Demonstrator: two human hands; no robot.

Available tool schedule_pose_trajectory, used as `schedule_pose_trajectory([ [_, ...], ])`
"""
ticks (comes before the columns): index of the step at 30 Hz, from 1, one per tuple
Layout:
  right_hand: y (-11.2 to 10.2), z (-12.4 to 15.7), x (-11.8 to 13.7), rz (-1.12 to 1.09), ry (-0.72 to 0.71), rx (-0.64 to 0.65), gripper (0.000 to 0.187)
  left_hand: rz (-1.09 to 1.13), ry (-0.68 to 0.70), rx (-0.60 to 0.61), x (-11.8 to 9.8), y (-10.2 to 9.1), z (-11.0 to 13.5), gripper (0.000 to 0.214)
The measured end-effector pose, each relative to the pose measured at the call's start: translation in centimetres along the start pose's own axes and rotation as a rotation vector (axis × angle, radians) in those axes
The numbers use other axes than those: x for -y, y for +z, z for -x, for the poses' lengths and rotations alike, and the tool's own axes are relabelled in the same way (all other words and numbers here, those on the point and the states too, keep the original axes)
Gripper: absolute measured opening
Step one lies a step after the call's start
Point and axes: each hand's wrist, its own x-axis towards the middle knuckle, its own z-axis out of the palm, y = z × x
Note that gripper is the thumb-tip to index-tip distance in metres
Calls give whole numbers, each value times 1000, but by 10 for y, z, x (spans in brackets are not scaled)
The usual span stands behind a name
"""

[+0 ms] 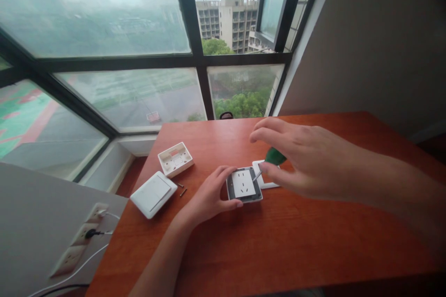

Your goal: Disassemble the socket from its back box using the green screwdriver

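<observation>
Your left fingers (pixel 223 172) are pinched on the socket (pixel 243 184): the thumb lies along its near edge and the other fingers curl over its left and far edges. The left hand (pixel 209 197) pins it flat to the table (pixel 278 246), about midway between the left and right edges and a little past the middle from the near edge.

The socket is a white face in a grey surround, facing up. Your right hand (pixel 306 162) comes in from the right edge and hovers just above and to the right of it. Its fingers are closed around the green handle of a screwdriver (pixel 275 156). The thin metal shaft slants down to the left, and its tip meets the socket's right edge.

A white cover frame (pixel 265 184) lies flat under that hand, touching the socket's right side or just beside it; you cannot tell which.

Toward the left edge, a white switch plate (pixel 154 193) lies near the table's rim. Two dark screws (pixel 182 189) sit between it and your left hand. Just beyond the switch plate is a white back box (pixel 175 158), open side up, near the far left corner.

Off the table, low on the left, an outlet strip (pixel 80 239) has a dark plug in it. Beyond the far edge stands a dark-framed window (pixel 195 60).
</observation>
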Motion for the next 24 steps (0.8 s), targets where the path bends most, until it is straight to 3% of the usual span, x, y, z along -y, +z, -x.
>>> schedule_pose_trajectory([
  [4,6,-5,1,86,84,-17,23,-14,0,-13,-1,0,1,72],
  [6,7,-6,0,18,18,-22,21,-20,-3,-14,-1,0,1,72],
  [10,6,-6,-5,-131,-99,-13,36,-22,-4,-11,-1,0,1,72],
  [14,10,-9,-7,-21,53,-41,28,-29,-11,-3,-2,0,0,71],
  [16,10,-8,-7,-14,48,-32,25,-32,-11,-6,-2,0,0,72],
  [21,3,-2,-5,-133,-111,5,48,-22,-1,-20,-2,1,1,72],
  [24,6,-3,-6,-67,6,-29,32,-13,1,-17,-3,1,0,72],
])
